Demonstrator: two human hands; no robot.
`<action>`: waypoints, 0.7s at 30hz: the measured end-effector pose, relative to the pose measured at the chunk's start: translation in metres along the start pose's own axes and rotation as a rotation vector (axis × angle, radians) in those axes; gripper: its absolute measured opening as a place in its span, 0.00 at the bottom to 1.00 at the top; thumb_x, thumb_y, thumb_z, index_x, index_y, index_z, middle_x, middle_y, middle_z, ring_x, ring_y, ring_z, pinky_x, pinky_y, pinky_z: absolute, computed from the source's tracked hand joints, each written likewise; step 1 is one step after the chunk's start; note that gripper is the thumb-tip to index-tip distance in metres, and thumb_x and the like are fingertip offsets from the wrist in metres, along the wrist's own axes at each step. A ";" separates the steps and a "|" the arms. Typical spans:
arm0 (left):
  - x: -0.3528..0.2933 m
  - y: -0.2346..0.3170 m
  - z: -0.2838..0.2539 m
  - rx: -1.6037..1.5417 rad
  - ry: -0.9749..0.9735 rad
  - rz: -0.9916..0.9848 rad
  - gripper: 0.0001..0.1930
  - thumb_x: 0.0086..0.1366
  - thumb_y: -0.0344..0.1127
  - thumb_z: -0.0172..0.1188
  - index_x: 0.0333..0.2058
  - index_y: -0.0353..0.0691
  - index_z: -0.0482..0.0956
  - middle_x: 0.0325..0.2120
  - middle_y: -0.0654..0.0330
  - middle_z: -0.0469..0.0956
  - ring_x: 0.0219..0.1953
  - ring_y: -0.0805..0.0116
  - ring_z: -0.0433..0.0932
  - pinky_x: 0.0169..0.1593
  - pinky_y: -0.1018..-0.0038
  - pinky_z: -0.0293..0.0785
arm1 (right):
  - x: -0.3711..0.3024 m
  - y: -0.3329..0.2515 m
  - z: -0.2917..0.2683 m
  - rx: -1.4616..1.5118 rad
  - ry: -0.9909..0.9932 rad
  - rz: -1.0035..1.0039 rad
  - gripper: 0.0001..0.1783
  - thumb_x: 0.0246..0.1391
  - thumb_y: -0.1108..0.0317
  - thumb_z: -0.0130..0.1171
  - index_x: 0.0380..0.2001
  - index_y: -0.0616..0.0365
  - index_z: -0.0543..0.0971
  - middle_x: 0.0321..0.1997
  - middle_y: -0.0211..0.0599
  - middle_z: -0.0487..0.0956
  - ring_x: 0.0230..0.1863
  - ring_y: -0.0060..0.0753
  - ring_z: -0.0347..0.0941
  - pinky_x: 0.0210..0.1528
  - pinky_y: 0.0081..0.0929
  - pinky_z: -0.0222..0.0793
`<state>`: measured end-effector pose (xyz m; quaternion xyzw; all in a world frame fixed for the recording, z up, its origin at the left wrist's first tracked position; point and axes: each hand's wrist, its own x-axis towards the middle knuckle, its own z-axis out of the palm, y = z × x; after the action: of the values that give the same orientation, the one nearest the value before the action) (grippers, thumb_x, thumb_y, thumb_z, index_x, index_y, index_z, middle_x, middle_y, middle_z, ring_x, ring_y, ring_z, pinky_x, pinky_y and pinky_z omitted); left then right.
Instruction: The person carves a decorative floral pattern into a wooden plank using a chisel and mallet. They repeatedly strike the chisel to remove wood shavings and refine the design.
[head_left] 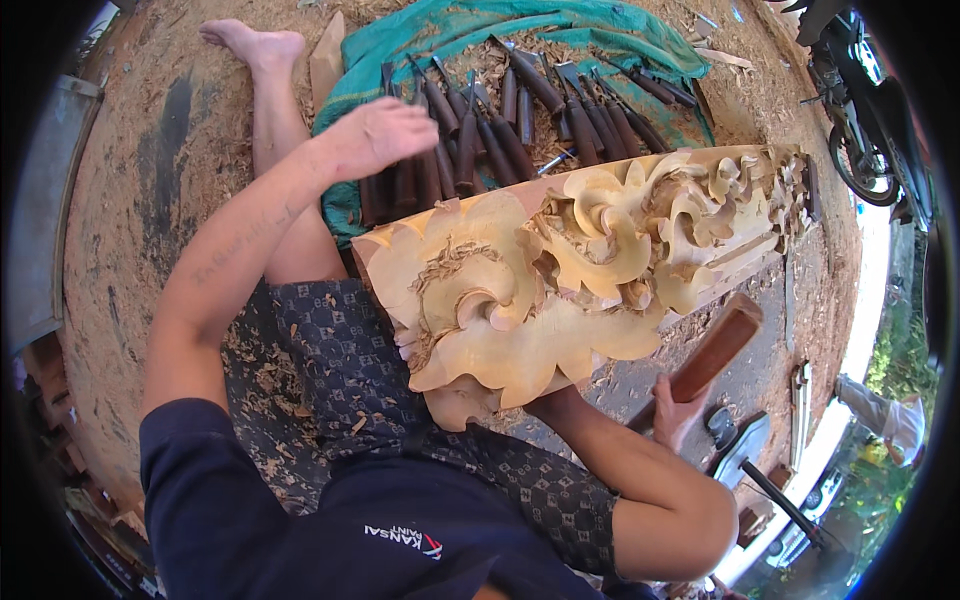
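A pale wooden panel carved with scrolls and leaves (520, 350) lies across in front of me, its left end by my thigh. Above its far edge, my left hand (380, 138) hovers over a row of carving chisels (500, 145) with dark wooden handles. The fingers look loosely stretched, and I see nothing in them. Beyond the panel's near edge on the right, my right hand (680, 408) is closed around a reddish-brown wooden mallet (718, 345), held tilted. Part of that hand's grip is hidden behind the mallet. Wood chips sit in the carving's hollows.
A green tarp (420, 38) lies under the chisels. Wood shavings cover the ground (150, 130). My bare foot (255, 42) extends at the upper left. A motorbike (860, 120) stands at the upper right. A person (890, 420) is farther off at the right.
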<state>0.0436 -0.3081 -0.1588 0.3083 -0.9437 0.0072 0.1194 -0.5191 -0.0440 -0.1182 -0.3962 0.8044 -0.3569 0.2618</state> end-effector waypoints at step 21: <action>0.105 0.273 -0.098 -1.004 0.972 0.032 0.18 0.58 0.41 0.65 0.49 0.56 0.81 0.26 0.69 0.68 0.26 0.74 0.72 0.25 0.74 0.64 | -0.042 -0.255 -0.074 -0.535 0.174 -0.526 0.10 0.54 0.77 0.68 0.39 0.64 0.79 0.39 0.35 0.81 0.39 0.31 0.76 0.48 0.33 0.73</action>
<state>-0.1757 -0.1396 -0.0230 0.1639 -0.6769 -0.2908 0.6561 -0.4331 -0.0919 0.1316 -0.6117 0.7591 -0.2218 -0.0206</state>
